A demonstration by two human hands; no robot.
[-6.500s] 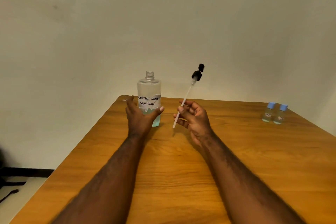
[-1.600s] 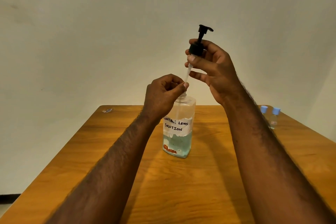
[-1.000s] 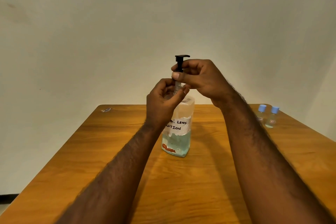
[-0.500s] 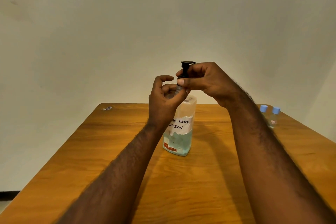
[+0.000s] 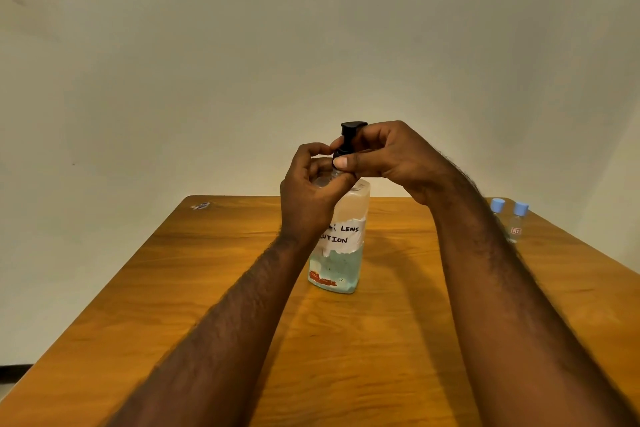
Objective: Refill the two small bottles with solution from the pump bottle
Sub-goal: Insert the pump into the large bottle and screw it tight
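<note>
Pump bottle stands upright at the middle of the wooden table, with both hands at its top.

At the far left corner of the table lies a small pale scrap, too small to make out.

Next across, the left hand comes up from below. Its fingers and thumb are curled round the neck and shoulder of the pump bottle, and they hide the neck itself. The left wrist covers the start of the white handwritten label, so only "LENS" and "UTION" can be read. Pale blue-green liquid fills the lower part of the bottle. The red print near its base is too blurred to read.

Above the neck is the black pump head. The right hand pinches its collar between thumb and curled fingers. Only the flat top and part of the stem show. The fingers of both hands hide whether the collar sits fully on the neck, and the tube is hidden as well.

Well to the right, near the table's far edge, stand two blue-capped bottles just beside each other. The right forearm hides most of the first small bottle, apart from its cap. The second small bottle is clear, with a small red label that cannot be read.
</note>
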